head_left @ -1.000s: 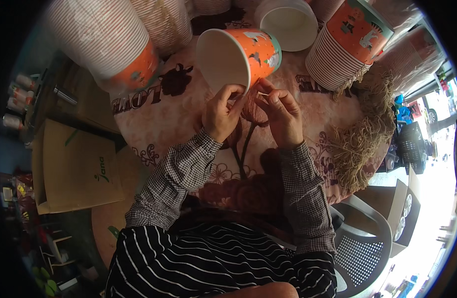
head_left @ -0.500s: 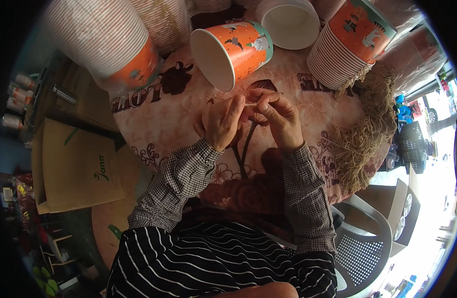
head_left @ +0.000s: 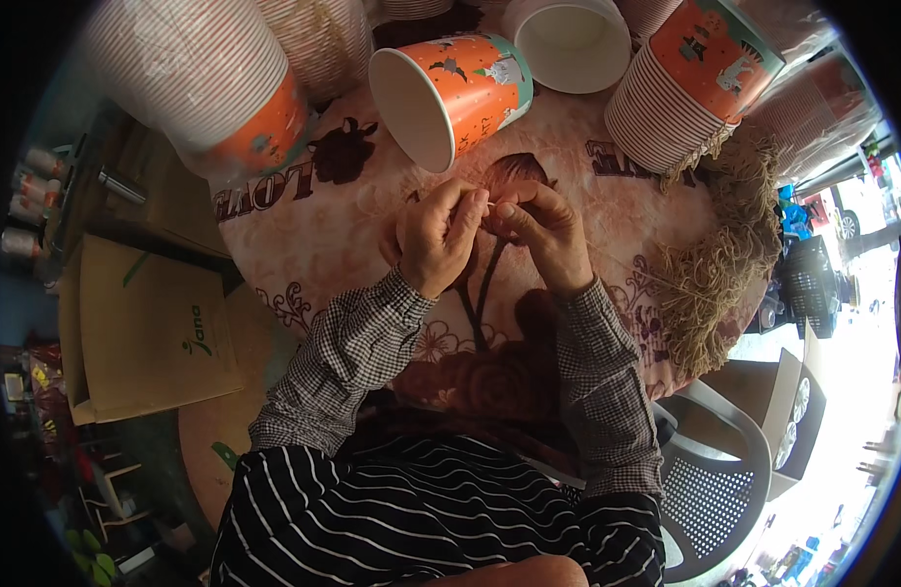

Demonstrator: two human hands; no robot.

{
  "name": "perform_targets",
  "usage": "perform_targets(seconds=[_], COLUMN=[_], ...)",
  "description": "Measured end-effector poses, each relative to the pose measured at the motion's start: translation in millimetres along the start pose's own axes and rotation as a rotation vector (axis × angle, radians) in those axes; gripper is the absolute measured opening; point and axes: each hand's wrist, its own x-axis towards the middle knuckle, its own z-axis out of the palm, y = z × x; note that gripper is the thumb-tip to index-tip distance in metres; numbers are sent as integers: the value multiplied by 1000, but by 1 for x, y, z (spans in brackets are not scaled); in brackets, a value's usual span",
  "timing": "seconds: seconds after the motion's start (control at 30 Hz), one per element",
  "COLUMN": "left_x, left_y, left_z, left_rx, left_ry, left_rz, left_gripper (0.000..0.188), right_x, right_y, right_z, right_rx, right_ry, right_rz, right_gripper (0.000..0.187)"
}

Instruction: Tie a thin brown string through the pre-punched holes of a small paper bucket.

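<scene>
On my remote feed, the left hand and right hand nearly met, fingertips pinched on a thin pale strand above the bench. Beyond, an orange cup lay sideways, bearing small dark print; green lettering marked a cardboard box, large dark letters the bench's cloth

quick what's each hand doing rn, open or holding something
Left hand: closed, pinching a thin pale strip.
Right hand: closed, seemingly pinching the same strip.
</scene>
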Motion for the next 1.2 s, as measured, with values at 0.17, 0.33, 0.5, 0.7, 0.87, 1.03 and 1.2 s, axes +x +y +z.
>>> perform_targets(seconds=[0.17, 0.33, 0.5, 0.7, 0.87, 1.03, 1.2], left_x=[2, 1, 1, 2, 2, 3, 4], left_y=[-2, -1, -1, -3, -5, -14, -12], left_z=[-2, -3, 0, 1, 3, 1, 4], left_rx=[98, 156, 160, 190, 173, 222, 226], left_ry=[-7, -30, -51, -42, -51, -64, -83], left_rz=[115, 104, 123, 179, 217, 259, 275], left_gripper=[17, 13, 9, 7, 7, 9, 12], right_x=[-2, -2, -2, -3, -2, -1, -4], right_y=[-10, -16, -8, -13, -10, -23, -20], right_z=[2, 9, -1, 5, 4, 3, 2], right_rx=[-106, -149, -205, -192, -157, -191, -201], right_ry=[50, 149, 113, 127, 143, 16, 26], right_rz=[-3, -8, -10, -32, -36, 123, 195], right_gripper=[8, 9, 11, 11, 11, 16, 21])
